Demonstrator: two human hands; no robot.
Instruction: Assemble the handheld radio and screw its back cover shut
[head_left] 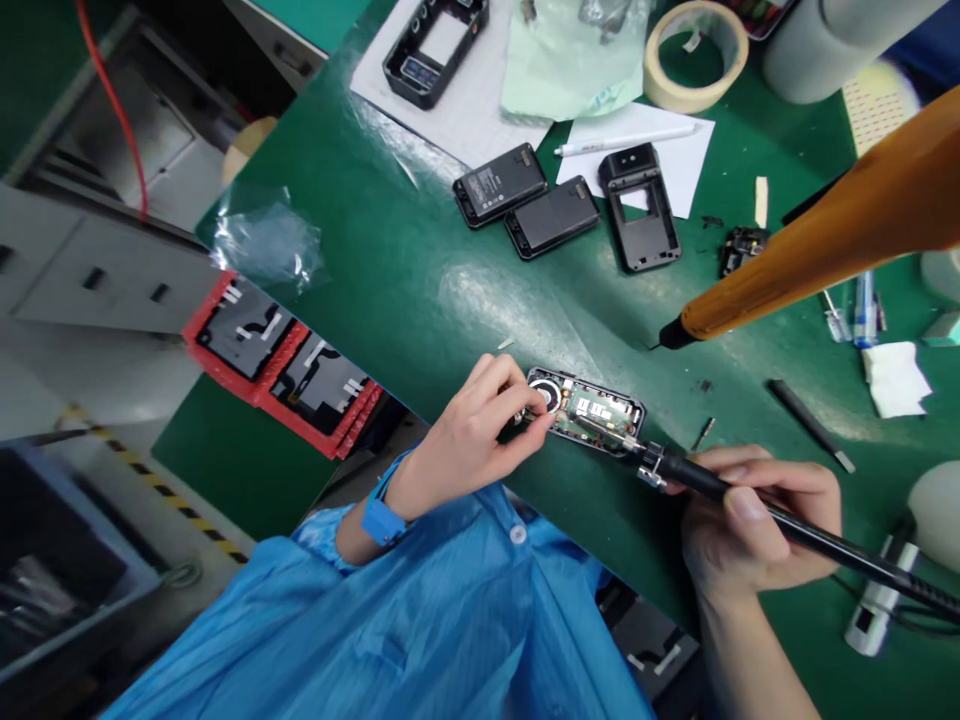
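An opened handheld device with a green circuit board (600,408) lies on the green table near its front edge. A round speaker (546,396) shows at its left end. My left hand (487,420) is closed at that end, thumb and fingers pinched by the speaker; what they pinch is too small to make out. A blue wrist strap (384,515) is on that wrist. In my right hand (757,515) is a black soldering iron (697,475), gripped like a pen. Its metal tip reaches over the board from the right.
An orange electric screwdriver (795,225) hangs above the table at right. Behind the board lie two black battery packs (501,185), a black housing (641,210) and a tape roll (696,58). A black tweezer-like tool (810,425) lies right. Red-wrapped parts (277,365) sit beyond the left edge.
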